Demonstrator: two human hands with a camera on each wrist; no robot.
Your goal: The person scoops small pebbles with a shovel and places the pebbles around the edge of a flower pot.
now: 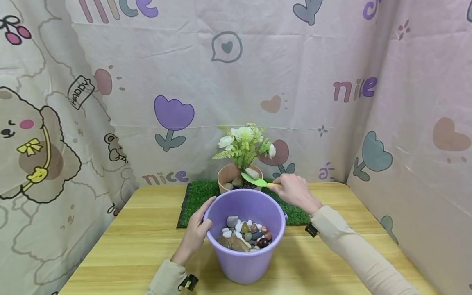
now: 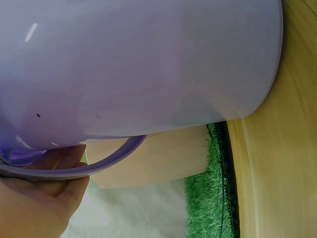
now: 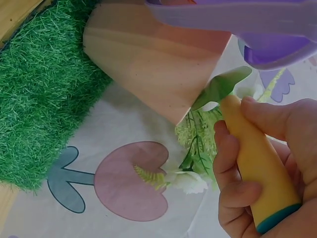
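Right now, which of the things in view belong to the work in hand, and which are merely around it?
Seem part of the work:
- trowel
- stone on its blade
- bucket
- stones inside it
- flowerpot

Merely around:
- grass mat
- table
- printed cloth

A person's left hand (image 1: 195, 229), left of centre in the head view's lower half, keeps a hold, thumb (image 1: 205, 226) bent inward; how far its fingers (image 1: 204, 208) wrap is hard to tell. The right hand (image 1: 295, 191), right of centre, grips with fingers curled, thumb laid forward, seen at the right wrist view's lower right. Both beige-sleeved forearms (image 1: 359, 246) angle up from the bottom edge.
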